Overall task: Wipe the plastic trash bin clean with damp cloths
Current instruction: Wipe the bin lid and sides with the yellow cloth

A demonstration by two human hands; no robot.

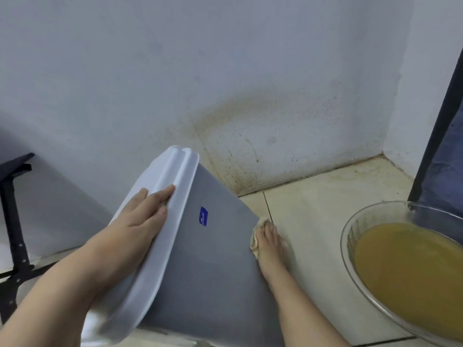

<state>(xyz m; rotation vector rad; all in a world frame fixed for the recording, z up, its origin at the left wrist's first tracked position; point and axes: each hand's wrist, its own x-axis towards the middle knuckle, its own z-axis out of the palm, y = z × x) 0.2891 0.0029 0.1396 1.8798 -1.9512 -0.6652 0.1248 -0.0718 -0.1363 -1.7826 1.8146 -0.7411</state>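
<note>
Both my forearms reach in from the lower edge, one on each side of the plastic trash bin, which lies tipped over on the tiled floor with its mouth end toward me and its base pointing away to the right. Its grey side faces up, and its white lid runs along the left side. My left hand lies flat on that lid, fingers straight and together, the tips resting against a raised ridge; it grasps nothing. A small blue label sits on the grey wall just past those fingertips. At the bin's far lower edge my right hand presses a pale, bunched cloth against the plastic, fingers stretched out over it rather than curled; I cannot see the thumb. To my right, near that hand but apart from it, stands a clear bowl holding murky yellow-brown water. On the left a black metal frame stands on the floor, and a dark post rises behind the bowl. Beyond everything the pale wall shows brownish stains and specks low down near the corner.
</note>
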